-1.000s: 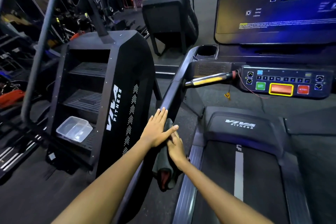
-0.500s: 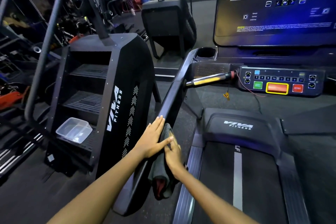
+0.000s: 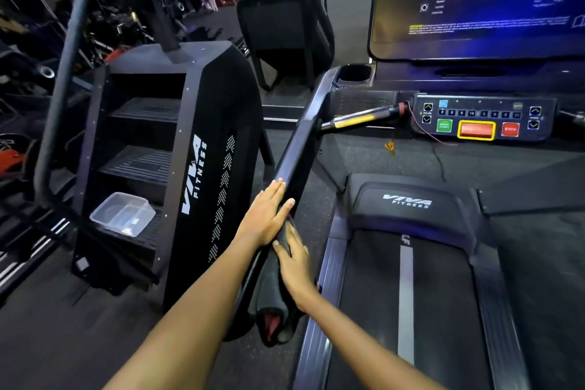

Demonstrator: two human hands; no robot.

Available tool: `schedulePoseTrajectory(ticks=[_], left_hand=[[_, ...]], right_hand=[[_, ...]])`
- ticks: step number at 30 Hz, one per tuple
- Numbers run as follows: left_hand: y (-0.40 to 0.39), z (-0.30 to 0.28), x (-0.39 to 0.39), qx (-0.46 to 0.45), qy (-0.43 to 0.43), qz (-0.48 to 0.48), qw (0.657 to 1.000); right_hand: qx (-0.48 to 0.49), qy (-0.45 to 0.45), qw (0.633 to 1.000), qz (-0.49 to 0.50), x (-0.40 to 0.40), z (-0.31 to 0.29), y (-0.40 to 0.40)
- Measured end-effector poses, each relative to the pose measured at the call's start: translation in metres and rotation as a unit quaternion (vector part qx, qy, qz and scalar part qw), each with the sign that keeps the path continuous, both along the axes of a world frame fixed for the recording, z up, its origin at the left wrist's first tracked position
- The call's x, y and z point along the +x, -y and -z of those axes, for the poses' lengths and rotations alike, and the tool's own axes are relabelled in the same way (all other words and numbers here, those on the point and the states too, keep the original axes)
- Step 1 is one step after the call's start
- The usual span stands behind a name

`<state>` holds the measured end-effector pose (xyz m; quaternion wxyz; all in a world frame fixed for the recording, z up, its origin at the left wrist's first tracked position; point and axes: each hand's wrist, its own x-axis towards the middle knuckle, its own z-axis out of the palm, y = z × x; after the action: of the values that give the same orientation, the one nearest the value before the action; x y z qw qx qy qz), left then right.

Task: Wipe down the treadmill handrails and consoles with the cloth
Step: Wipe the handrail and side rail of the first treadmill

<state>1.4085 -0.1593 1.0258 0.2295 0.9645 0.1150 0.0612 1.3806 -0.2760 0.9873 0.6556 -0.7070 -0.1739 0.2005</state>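
Note:
The treadmill's black left handrail [image 3: 300, 149] slopes up toward the console [image 3: 484, 117] with its button panel and big lit screen [image 3: 474, 3]. A dark grey cloth [image 3: 272, 301] with a red inner fold is draped over the rail's lower part. My left hand [image 3: 266, 215] lies flat on the rail's outer side, fingers straight. Just below it, my right hand [image 3: 294, 263] presses the cloth against the rail's inner side with straight fingers.
A black VIVA FITNESS stair climber [image 3: 196, 168] stands close on the left with a clear plastic tub [image 3: 123, 214] on its lowest step. The treadmill belt [image 3: 408, 310] runs on the right. A red safety cord [image 3: 427, 133] hangs from the console. Gym equipment fills the background.
Both hands have slid a little way down the handrail toward me, the cloth moving with them. The camera has shifted slightly closer.

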Motion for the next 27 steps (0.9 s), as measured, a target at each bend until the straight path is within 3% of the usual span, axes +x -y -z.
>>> schedulePoseTrajectory(ticks=[10, 16, 23, 27], left_hand=[[0.001, -0.003, 0.000, 0.027, -0.023, 0.004, 0.999], [0.004, -0.006, 0.000, 0.045, -0.040, 0.003, 0.998], [0.007, -0.006, -0.003, 0.110, -0.069, 0.002, 0.992], [0.009, -0.009, -0.003, 0.107, -0.073, -0.001, 0.992]], right_hand=[[-0.008, -0.019, 1.000, 0.019, 0.006, -0.003, -0.004], [-0.041, 0.003, 0.999, 0.008, -0.050, 0.010, 0.008], [-0.075, -0.037, 0.996, 0.013, -0.002, 0.011, -0.006], [-0.099, -0.026, 0.995, 0.004, -0.028, 0.012, 0.003]])
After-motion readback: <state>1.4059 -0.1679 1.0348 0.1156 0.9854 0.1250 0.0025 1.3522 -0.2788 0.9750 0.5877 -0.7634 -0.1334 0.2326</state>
